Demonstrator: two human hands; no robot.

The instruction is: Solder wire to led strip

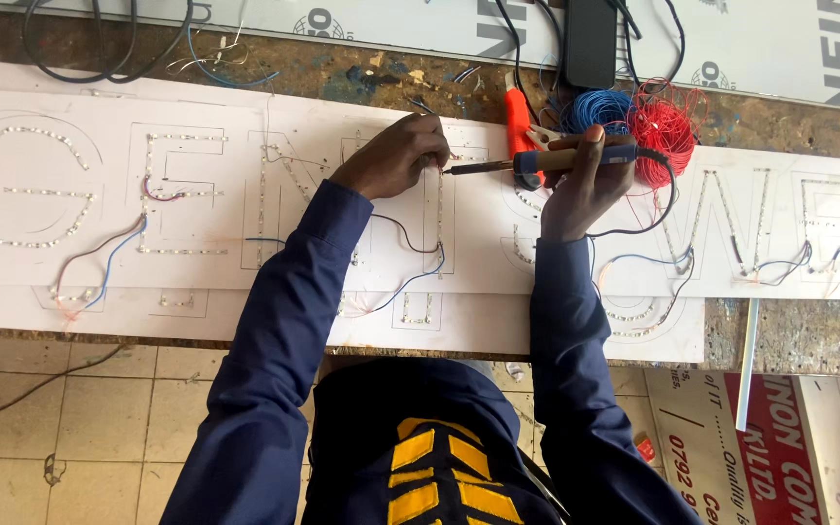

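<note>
My right hand (583, 185) grips a soldering iron (546, 159) with a wooden and blue handle, its tip pointing left toward my left hand. My left hand (396, 156) is closed and pinches a thin wire against an LED strip (439, 209) on the white sign board (206, 262). The board carries large outlined letters lined with LED strips, joined by thin red, blue and black wires. The iron's tip sits just right of my left fingers, over the strip.
Coils of blue wire (597, 107) and red wire (665, 124) lie behind my right hand. Orange-handled pliers (519, 119) and a black device (590, 41) rest on the worn bench. A black cable (99, 58) loops at back left. Printed panels stand below at the right.
</note>
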